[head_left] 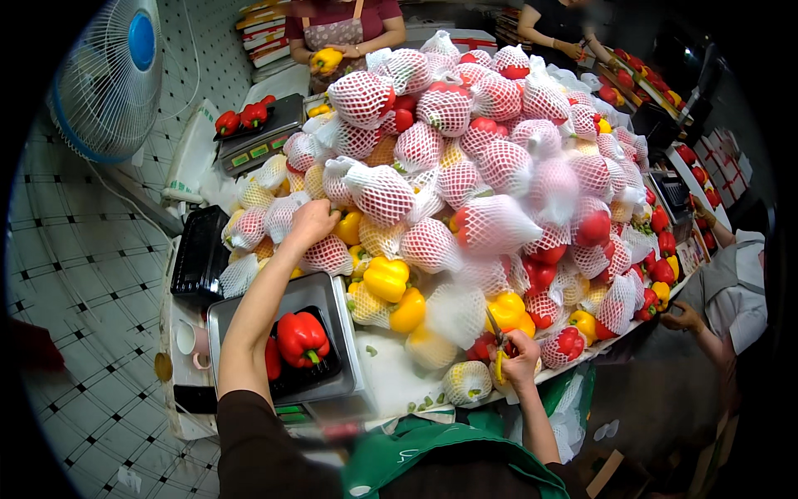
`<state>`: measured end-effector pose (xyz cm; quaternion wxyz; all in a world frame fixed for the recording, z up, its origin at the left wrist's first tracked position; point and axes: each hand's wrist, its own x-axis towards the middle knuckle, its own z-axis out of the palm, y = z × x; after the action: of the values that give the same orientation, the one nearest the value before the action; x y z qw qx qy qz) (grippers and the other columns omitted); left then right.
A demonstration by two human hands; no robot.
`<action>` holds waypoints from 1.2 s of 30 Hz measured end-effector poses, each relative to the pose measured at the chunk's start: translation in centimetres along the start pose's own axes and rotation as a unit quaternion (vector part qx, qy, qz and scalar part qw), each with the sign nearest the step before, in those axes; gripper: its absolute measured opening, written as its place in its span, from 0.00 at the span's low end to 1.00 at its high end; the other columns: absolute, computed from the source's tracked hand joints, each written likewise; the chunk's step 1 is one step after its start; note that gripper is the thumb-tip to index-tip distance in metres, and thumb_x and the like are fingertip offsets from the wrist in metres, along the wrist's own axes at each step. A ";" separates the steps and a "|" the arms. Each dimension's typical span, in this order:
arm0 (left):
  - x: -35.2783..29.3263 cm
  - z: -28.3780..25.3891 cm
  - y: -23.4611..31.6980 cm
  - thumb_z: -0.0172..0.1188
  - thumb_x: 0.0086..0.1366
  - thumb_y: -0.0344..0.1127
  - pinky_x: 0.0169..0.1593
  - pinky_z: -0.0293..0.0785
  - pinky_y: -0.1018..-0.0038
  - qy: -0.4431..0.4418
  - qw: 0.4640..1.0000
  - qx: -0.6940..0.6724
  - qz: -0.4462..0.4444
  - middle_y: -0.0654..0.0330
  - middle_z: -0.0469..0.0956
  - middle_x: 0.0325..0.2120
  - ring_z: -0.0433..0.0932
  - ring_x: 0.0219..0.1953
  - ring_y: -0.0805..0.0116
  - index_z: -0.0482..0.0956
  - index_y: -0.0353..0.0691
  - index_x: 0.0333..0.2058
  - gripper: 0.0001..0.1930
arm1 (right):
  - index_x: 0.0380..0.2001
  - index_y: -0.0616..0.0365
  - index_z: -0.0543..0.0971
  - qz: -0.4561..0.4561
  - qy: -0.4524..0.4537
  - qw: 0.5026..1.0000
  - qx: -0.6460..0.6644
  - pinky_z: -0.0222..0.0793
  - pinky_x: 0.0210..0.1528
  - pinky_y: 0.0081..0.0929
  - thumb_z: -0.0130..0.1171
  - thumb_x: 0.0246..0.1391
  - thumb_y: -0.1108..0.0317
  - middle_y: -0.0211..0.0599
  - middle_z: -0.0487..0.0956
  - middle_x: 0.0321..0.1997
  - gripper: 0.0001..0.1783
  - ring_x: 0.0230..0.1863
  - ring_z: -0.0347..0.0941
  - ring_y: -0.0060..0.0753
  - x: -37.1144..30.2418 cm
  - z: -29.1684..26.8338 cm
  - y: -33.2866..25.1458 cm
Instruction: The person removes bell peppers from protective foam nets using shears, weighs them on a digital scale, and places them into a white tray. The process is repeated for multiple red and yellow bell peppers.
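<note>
A big heap of red and yellow bell peppers, many in white foam net sleeves, spreads before me. My left hand (316, 221) reaches over the scale into the heap's near left side, fingers curled down among netted peppers (381, 195); what they grip is hidden. My right hand (520, 359) holds scissors (499, 359) with yellow handles, blades pointing up beside a bare yellow pepper (508, 313). On the metal scale (356, 378), under my left forearm, a black tray (331, 366) carries red peppers (302, 339). Bare yellow peppers (386, 279) lie between my hands.
Stacked black trays (199, 254) and a white mug (191, 343) stand left of the scale. A fan (108, 83) is at far left. Another scale (270, 129) with peppers stands farther back. Co-workers are across the table, one holding a yellow pepper (326, 60), and at right.
</note>
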<state>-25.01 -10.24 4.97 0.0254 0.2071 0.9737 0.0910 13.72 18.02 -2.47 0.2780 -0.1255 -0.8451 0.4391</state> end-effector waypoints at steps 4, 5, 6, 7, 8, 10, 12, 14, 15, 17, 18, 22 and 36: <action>0.3 -0.7 0.6 0.53 0.54 0.50 0.43 0.73 0.57 -0.015 1.000 0.000 0.011 0.44 0.79 0.33 0.78 0.38 0.47 0.79 0.34 0.31 0.22 | 0.23 0.59 0.73 0.003 0.005 1.000 0.007 0.52 0.20 0.20 0.70 0.33 0.72 0.25 0.64 0.17 0.14 0.18 0.58 0.17 0.1 -0.2 0.0; 0.0 -0.7 1.1 0.53 0.54 0.51 0.43 0.73 0.58 -0.006 1.000 0.003 0.017 0.44 0.79 0.33 0.78 0.37 0.46 0.79 0.34 0.31 0.22 | 0.23 0.59 0.73 0.015 0.000 1.000 0.010 0.53 0.21 0.19 0.70 0.33 0.73 0.24 0.65 0.18 0.14 0.19 0.58 0.17 0.0 -0.4 0.3; -0.2 -0.2 1.0 0.54 0.53 0.51 0.39 0.73 0.57 0.036 0.999 -0.005 0.021 0.43 0.78 0.29 0.78 0.34 0.46 0.79 0.35 0.26 0.21 | 0.23 0.59 0.73 0.026 -0.008 1.000 0.014 0.53 0.21 0.19 0.70 0.34 0.73 0.24 0.65 0.18 0.14 0.19 0.58 0.17 -0.3 -0.6 0.5; -0.5 0.1 0.8 0.54 0.53 0.51 0.37 0.72 0.57 0.060 0.998 -0.029 0.016 0.44 0.78 0.27 0.77 0.33 0.47 0.78 0.35 0.25 0.21 | 0.23 0.59 0.73 0.034 -0.007 0.999 0.025 0.54 0.22 0.18 0.69 0.35 0.73 0.24 0.66 0.18 0.13 0.19 0.58 0.16 -0.6 -0.7 1.1; -0.7 0.2 0.6 0.55 0.53 0.51 0.35 0.72 0.57 0.084 0.995 -0.052 0.011 0.44 0.78 0.26 0.77 0.31 0.47 0.77 0.35 0.24 0.20 | 0.24 0.59 0.73 0.041 -0.007 0.998 0.036 0.54 0.22 0.17 0.69 0.37 0.74 0.23 0.66 0.19 0.12 0.20 0.58 0.15 -0.8 -0.5 1.9; -0.9 0.8 0.0 0.56 0.52 0.49 0.29 0.68 0.57 0.153 0.982 -0.107 0.013 0.46 0.75 0.20 0.75 0.24 0.48 0.74 0.34 0.20 0.20 | 0.25 0.59 0.74 0.069 0.014 0.993 0.095 0.52 0.22 0.16 0.69 0.40 0.73 0.20 0.65 0.19 0.11 0.20 0.57 0.13 -1.0 0.0 3.0; -1.4 0.4 -0.3 0.57 0.52 0.48 0.28 0.67 0.58 0.175 0.977 -0.125 -0.001 0.46 0.75 0.19 0.74 0.23 0.48 0.73 0.34 0.19 0.20 | 0.27 0.59 0.76 0.109 0.053 0.974 0.190 0.46 0.20 0.16 0.69 0.43 0.70 0.15 0.63 0.19 0.11 0.19 0.52 0.11 -0.9 0.6 3.6; -2.6 -0.3 0.2 0.58 0.53 0.42 0.26 0.66 0.63 0.227 0.961 -0.157 -0.006 0.50 0.73 0.15 0.71 0.18 0.57 0.70 0.33 0.18 0.17 | 0.26 0.60 0.75 0.141 0.046 0.978 0.148 0.49 0.21 0.15 0.68 0.44 0.71 0.15 0.64 0.20 0.11 0.20 0.54 0.10 -0.8 0.1 3.3; -3.2 -0.7 0.2 0.58 0.54 0.40 0.26 0.65 0.65 0.259 0.939 -0.223 -0.014 0.52 0.72 0.15 0.70 0.18 0.61 0.70 0.32 0.18 0.16 | 0.26 0.60 0.74 0.157 0.042 0.978 0.129 0.51 0.22 0.14 0.68 0.44 0.71 0.15 0.64 0.20 0.10 0.21 0.55 0.09 -0.7 0.0 2.9; -4.7 -1.6 0.0 0.58 0.56 0.36 0.25 0.65 0.69 0.322 0.879 -0.349 -0.031 0.56 0.70 0.13 0.68 0.17 0.70 0.68 0.31 0.18 0.15 | 0.24 0.60 0.74 0.132 0.075 0.980 0.132 0.57 0.25 0.13 0.66 0.46 0.72 0.21 0.69 0.21 0.09 0.23 0.62 0.11 -0.8 -0.1 1.9; -5.9 -2.8 0.8 0.55 0.60 0.32 0.26 0.62 0.76 0.299 0.857 -0.418 -0.016 0.65 0.68 0.15 0.64 0.20 0.80 0.67 0.33 0.19 0.13 | 0.24 0.60 0.73 0.093 0.109 0.981 0.134 0.59 0.26 0.13 0.65 0.46 0.73 0.22 0.70 0.22 0.08 0.23 0.63 0.12 -0.7 -0.2 1.0; -11.9 -4.6 5.0 0.53 0.64 0.31 0.29 0.61 0.82 0.225 0.774 -0.591 0.031 0.70 0.67 0.20 0.62 0.24 0.83 0.69 0.37 0.24 0.09 | 0.42 0.61 0.70 0.161 0.025 0.914 0.371 0.69 0.33 0.17 0.64 0.47 0.71 0.34 0.78 0.33 0.18 0.28 0.70 0.18 1.3 -0.5 -4.1; -26.6 0.5 19.2 0.57 0.60 0.31 0.43 0.71 0.70 0.218 0.641 -0.732 0.071 0.57 0.75 0.36 0.73 0.40 0.67 0.72 0.36 0.42 0.11 | 0.54 0.62 0.64 0.115 -0.143 0.774 0.605 0.67 0.53 0.29 0.64 0.49 0.52 0.38 0.71 0.52 0.36 0.52 0.70 0.30 4.2 2.5 -9.1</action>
<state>7.01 -3.79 8.43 -0.0507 0.1630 0.5488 0.8184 9.15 12.98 5.31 0.1198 0.0368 -0.4139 0.9016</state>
